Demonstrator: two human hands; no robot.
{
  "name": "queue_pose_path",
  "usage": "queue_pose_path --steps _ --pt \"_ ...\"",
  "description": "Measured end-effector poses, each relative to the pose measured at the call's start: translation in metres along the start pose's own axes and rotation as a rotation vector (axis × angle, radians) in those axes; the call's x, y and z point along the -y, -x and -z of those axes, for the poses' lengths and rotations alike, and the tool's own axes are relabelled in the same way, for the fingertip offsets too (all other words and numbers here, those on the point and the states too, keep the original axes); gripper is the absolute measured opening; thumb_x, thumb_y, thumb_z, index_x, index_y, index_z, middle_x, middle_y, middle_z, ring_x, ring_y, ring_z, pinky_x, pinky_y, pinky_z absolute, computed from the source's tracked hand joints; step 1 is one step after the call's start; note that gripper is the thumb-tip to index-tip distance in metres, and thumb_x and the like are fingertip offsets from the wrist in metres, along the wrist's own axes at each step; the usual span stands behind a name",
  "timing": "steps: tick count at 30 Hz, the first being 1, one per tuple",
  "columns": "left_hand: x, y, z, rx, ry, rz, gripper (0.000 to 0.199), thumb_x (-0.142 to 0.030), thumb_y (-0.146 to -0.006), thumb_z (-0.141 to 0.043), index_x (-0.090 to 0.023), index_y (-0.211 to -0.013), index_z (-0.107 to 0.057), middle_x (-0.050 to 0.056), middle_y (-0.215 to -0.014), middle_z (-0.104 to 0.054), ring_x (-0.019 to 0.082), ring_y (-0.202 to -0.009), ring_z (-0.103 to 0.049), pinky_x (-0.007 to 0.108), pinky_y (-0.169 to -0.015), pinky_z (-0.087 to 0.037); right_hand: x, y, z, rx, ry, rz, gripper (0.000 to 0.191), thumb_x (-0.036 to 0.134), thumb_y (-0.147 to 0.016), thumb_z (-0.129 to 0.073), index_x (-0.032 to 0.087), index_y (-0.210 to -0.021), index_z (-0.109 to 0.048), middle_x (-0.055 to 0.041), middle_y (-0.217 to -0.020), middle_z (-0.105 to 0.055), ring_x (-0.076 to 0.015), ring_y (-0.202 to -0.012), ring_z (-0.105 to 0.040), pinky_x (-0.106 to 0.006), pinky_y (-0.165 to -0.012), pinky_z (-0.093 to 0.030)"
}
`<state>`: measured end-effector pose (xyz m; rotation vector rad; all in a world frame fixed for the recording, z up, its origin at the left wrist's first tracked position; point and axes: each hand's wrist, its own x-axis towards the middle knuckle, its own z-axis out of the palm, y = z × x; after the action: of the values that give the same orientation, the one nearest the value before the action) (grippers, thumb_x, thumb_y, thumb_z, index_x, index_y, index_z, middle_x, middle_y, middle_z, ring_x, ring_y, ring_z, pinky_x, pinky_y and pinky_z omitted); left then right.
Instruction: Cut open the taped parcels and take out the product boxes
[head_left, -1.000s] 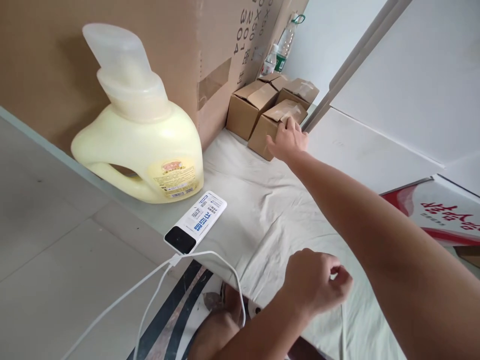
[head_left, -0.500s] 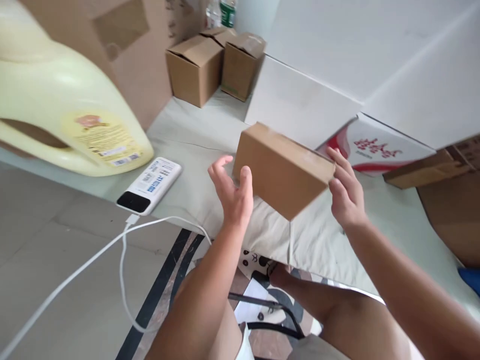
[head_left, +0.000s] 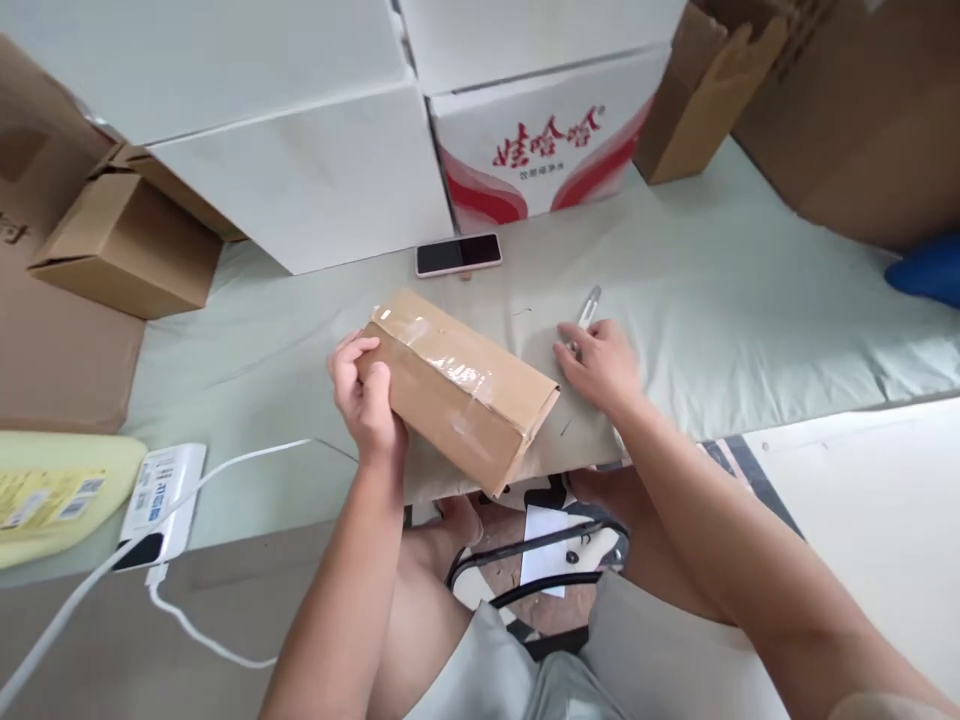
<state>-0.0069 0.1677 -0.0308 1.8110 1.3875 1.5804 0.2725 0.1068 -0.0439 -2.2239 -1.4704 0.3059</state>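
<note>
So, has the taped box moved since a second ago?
Yes: taped box moved right, away from the small brown box, toward the red-and-white carton.

In the left grip, the carton is showing plain brown under shiny clear tape; at the right grip, the cutter is gleaming pale and silvery; beyond both, a white box is blazing with red swooshes and lettering; beneath, the cloth is running grey-green.
</note>
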Motion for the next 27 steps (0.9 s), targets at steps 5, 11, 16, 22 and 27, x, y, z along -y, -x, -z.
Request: queue_pose_path --steps 5,11,16,22,27 --pt "-0.02 0.013 -0.015 -0.032 0.017 -0.016 0.024 -0.035 -0.097 -0.043 -0.023 -0.111 -0.059 0.01 -0.132 -0.06 0.029 -0.141 -0.051 0.049 -0.117 -0.043 -0.011 -0.007 0.011 0.167 0.112 -0.094 0.028 0.04 -0.092 -0.053 0.024 -0.108 -0.069 -0.0157 -0.113 -0.063 -0.0312 -0.096 -0.062 -0.038 -0.071 -0.048" --pt "-0.042 0.016 -0.011 0.01 -0.159 -0.018 0.029 -0.038 -0.094 -0.053 -0.019 -0.113 -0.062 0.01 -0.123 -0.062 0.026 -0.125 -0.059 0.043 -0.111 -0.048 -0.021 -0.006 0.029 0.186 -0.274 -0.207 0.033 0.02 -0.087 -0.048 0.025 -0.118 -0.058 -0.0067 -0.093 -0.064 -0.0216 -0.076 -0.061 -0.034 -0.067 -0.045" --pt "-0.065 0.032 0.008 0.231 -0.324 -0.085 0.046 -0.054 -0.088 -0.063 -0.024 -0.123 -0.062 0.008 -0.114 -0.059 0.025 -0.105 -0.059 0.04 -0.091 -0.054 -0.023 0.004 0.048 0.008 -1.281 -0.178 0.033 0.045 -0.089 -0.046 0.029 -0.113 -0.06 -0.0031 -0.084 -0.064 -0.0204 -0.079 -0.066 -0.032 -0.064 -0.049" --pt "-0.064 0.042 0.02 0.325 -0.165 -0.24 0.05 -0.071 -0.09 -0.051 -0.028 -0.115 -0.059 0.01 -0.122 -0.059 0.029 -0.117 -0.061 0.048 -0.097 -0.055 -0.024 0.038 0.084 -0.213 -1.6 -0.026 0.035 0.041 -0.078 -0.052 0.034 -0.107 -0.07 -0.0019 -0.104 -0.071 -0.0243 -0.112 -0.069 -0.035 -0.071 -0.056" --pt "-0.047 0.038 0.013 0.453 0.006 -0.193 0.041 -0.069 -0.096 -0.045 -0.034 -0.116 -0.052 0.006 -0.15 -0.053 0.029 -0.145 -0.049 0.055 -0.115 -0.047 -0.005 0.068 0.095 -0.564 -1.207 0.049 0.022 0.041 -0.093 -0.049 0.032 -0.087 -0.069 0.0019 -0.069 -0.051 -0.0135 -0.07 -0.065 -0.025 -0.052 -0.047"
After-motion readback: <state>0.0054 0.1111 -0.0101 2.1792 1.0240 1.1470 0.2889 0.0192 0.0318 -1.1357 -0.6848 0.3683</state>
